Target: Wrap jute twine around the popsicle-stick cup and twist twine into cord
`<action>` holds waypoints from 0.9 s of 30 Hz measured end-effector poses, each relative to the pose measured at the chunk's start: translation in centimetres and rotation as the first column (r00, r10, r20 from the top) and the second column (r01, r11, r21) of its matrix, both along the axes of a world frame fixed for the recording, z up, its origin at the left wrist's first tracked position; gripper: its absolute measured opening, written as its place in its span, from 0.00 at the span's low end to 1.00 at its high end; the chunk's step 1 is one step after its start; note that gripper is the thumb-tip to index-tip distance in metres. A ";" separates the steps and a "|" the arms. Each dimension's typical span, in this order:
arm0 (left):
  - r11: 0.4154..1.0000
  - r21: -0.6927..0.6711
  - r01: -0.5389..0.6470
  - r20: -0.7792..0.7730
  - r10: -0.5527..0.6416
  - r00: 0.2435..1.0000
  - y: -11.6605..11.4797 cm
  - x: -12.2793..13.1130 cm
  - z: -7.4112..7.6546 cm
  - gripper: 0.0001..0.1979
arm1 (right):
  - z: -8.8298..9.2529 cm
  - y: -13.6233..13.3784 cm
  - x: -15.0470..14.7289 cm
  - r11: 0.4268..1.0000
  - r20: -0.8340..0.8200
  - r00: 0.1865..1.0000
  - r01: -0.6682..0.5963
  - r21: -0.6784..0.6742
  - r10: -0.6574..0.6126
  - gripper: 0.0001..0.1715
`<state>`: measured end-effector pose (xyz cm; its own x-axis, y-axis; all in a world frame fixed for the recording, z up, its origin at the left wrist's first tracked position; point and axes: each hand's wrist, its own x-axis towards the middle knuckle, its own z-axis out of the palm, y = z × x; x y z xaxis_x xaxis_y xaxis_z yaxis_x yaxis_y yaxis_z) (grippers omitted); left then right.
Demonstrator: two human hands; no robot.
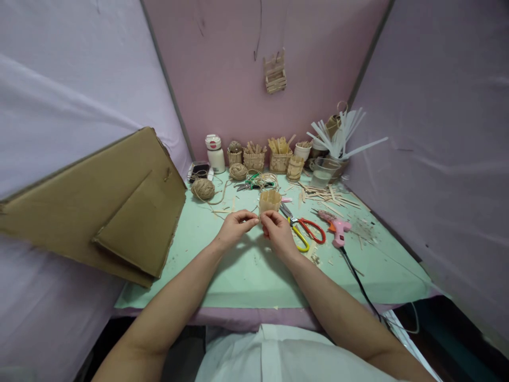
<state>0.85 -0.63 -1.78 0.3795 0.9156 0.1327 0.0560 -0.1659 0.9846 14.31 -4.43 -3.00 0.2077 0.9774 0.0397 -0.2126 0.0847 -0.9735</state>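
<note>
My left hand (238, 225) and my right hand (275, 228) meet above the middle of the table, thumbs and fingertips pinched close together. Between them is a thin strand of jute twine, mostly hidden by the fingers. Just beyond the fingertips stands a small cup of wooden sticks (270, 200). To the right of my right hand lie scissors (305, 229) with one red and one yellow handle. A ball of jute twine (202, 189) sits farther left, its loose strand trailing over the green table cover.
A pink glue gun (339, 229) with a black cord lies at right. Loose wooden sticks (328, 195), stick-filled containers (255, 159), a white bottle (215, 155) and green-handled pliers (252, 183) are toward the back. Folded cardboard (131, 207) leans at left. A tub holds white glue sticks (342, 132).
</note>
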 end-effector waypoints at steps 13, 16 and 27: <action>0.954 0.265 -0.142 -0.073 0.167 0.983 -0.3 0.3 0.3 0.07 | 0.1 -0.4 0.2 0.944 0.357 0.907 0.110 0.312 -0.224 0.06; 0.933 0.335 -0.131 -0.105 0.175 0.979 -0.6 0.3 0.3 0.06 | 0.1 -0.3 0.2 0.947 0.360 0.907 0.109 0.301 -0.219 0.07; 0.991 0.076 -0.106 0.033 0.104 0.994 -0.5 0.5 0.2 0.09 | -0.4 0.1 0.3 0.990 0.156 0.983 0.077 0.121 -0.096 0.10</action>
